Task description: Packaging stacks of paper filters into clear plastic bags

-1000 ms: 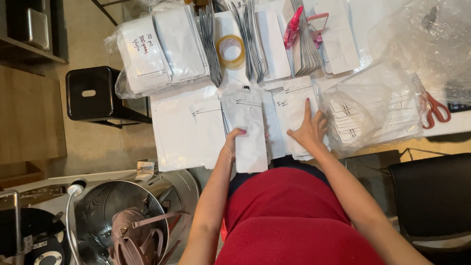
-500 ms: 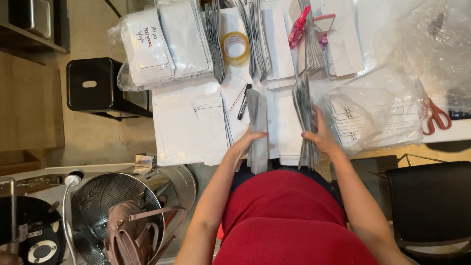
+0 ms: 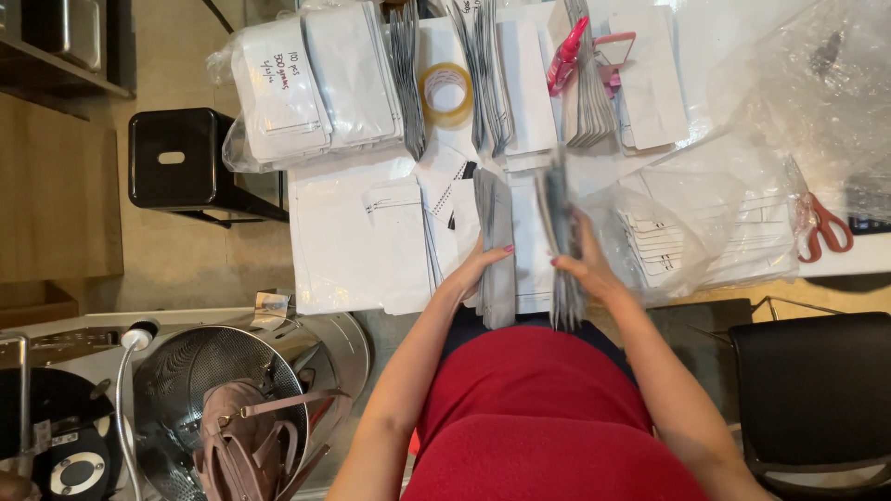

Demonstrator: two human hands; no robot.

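Note:
My left hand (image 3: 480, 268) holds a thin stack of white pouches (image 3: 497, 243) on edge at the near side of the white table (image 3: 334, 250). My right hand (image 3: 583, 263) grips a second, blurred stack of pouches (image 3: 560, 232) upright, a little to the right of the first. Flat white pouches and papers (image 3: 399, 237) lie under and left of both stacks. A red shirt fills the bottom of the view below my arms.
Bagged pouch bundles (image 3: 311, 79), a tape roll (image 3: 445, 93), a pink tool (image 3: 568, 56) and more standing pouches lie further back. Clear plastic bags of pouches (image 3: 705, 232) and red scissors (image 3: 821, 227) sit right. Black stool (image 3: 181, 162) left, black chair (image 3: 817, 390) right, metal bowl with a bag (image 3: 227, 408) lower left.
Both stacks lay flat under my hands a second ago. Since then I have tipped them up on edge, and the right stack is still moving, blurred.

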